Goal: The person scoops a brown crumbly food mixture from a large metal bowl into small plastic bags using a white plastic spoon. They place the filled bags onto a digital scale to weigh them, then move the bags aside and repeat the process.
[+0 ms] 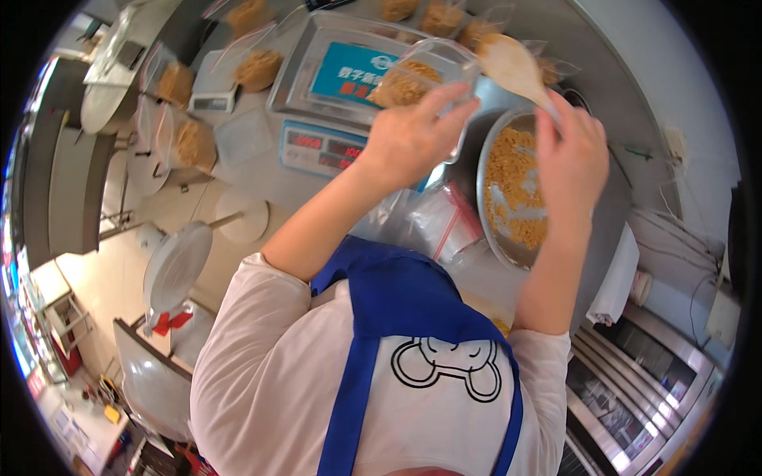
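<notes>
My right hand grips the handle of a broad, pale rice paddle, raised beyond the rim of a large metal bowl. Loose golden-brown crumbs lie inside that bowl, with bare metal showing between them. My left hand is at the mouth of a transparent zip bag, its fingers on the plastic edge. More of the same crumbs fill the bag's lower part. Beneath the bag is a shallow metal tray on a digital scale with lit red digits, partly covered by my left forearm.
Several filled bags, among them one bag by a small white scale, stand at the left and far side. A plastic lid lies left of the digital scale. Flat zip bags lie near my apron. Round stools stand at left.
</notes>
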The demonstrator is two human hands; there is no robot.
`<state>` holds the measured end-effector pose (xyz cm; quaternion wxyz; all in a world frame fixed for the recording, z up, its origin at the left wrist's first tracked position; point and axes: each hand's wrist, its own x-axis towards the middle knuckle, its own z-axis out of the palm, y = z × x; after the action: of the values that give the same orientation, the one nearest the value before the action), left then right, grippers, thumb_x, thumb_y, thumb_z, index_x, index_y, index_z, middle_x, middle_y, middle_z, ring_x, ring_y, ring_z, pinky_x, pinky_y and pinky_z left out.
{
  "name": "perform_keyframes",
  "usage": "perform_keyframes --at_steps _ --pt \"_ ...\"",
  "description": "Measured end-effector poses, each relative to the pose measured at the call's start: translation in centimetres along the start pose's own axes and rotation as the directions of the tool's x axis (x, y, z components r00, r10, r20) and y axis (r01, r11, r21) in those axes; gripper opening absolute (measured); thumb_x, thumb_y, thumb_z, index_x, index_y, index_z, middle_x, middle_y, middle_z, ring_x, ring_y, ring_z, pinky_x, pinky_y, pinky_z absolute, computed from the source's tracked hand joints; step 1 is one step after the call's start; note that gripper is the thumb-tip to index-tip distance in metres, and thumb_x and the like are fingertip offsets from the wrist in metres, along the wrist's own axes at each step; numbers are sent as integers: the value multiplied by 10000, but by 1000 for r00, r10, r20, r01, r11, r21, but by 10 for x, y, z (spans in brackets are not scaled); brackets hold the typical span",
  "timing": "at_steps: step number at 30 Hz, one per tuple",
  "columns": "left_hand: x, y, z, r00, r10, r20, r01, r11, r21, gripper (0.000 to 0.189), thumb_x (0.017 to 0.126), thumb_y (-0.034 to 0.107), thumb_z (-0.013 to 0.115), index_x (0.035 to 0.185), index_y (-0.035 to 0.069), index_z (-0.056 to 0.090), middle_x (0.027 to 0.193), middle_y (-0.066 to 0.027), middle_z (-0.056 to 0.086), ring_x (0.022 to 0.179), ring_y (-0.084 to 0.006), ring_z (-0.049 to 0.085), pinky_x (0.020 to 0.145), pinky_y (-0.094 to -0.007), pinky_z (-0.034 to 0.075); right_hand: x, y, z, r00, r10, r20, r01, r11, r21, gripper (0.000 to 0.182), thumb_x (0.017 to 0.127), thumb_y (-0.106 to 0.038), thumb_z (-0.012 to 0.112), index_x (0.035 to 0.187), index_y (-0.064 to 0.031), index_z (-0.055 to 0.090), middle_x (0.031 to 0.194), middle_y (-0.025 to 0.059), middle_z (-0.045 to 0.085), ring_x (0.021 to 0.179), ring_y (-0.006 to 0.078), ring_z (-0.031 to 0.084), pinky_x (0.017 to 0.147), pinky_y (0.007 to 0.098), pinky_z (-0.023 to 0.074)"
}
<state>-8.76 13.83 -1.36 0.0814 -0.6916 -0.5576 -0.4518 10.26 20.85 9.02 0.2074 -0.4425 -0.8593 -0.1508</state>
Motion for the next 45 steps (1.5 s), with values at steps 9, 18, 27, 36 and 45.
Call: perform_keyframes --at_steps 9,18,27,36,45 --pt "-121 34 -28 892 37 450 -35 999 -13 293 796 137 722 1088 149 694 1174 -11 653 685 -194 684 577 -335 564 -195 126 34 844 473 253 -488 873 -4 281 951 -192 613 1223 -131 653 1082 120 690 931 327 680 805 416 536" --pt "-132 63 -25 791 -18 612 2 1000 27 255 830 148 707 1084 131 688 1175 -22 672 761 -244 700 635 -361 575 -316 167 54 694 384 609 -312 923 -226 232 917 -180 631 1135 -138 698 1011 124 663 956 357 652 758 468 534" --pt "-121 91 -15 751 -45 659 38 999 26 271 844 142 698 1111 114 661 1139 -20 667 809 -243 700 656 -371 575 -298 200 144 569 526 631 -765 621 172 342 971 -373 538 1122 -108 693 1058 175 707 989 391 663 851 470 522" --pt "-126 98 -18 676 -170 717 94 985 145 264 865 163 696 1123 119 663 1136 -24 672 826 -239 703 674 -371 575 -266 172 208 578 510 637 -686 726 41 351 990 -349 492 977 -65 699 990 206 700 952 420 658 817 522 523" --pt "-133 93 -19 689 -224 689 140 974 176 281 857 164 706 1133 129 663 1193 -18 659 820 -244 706 665 -366 576 -273 180 180 701 538 468 -695 664 277 303 993 -301 522 1068 -72 706 1001 204 702 933 412 660 798 488 522"
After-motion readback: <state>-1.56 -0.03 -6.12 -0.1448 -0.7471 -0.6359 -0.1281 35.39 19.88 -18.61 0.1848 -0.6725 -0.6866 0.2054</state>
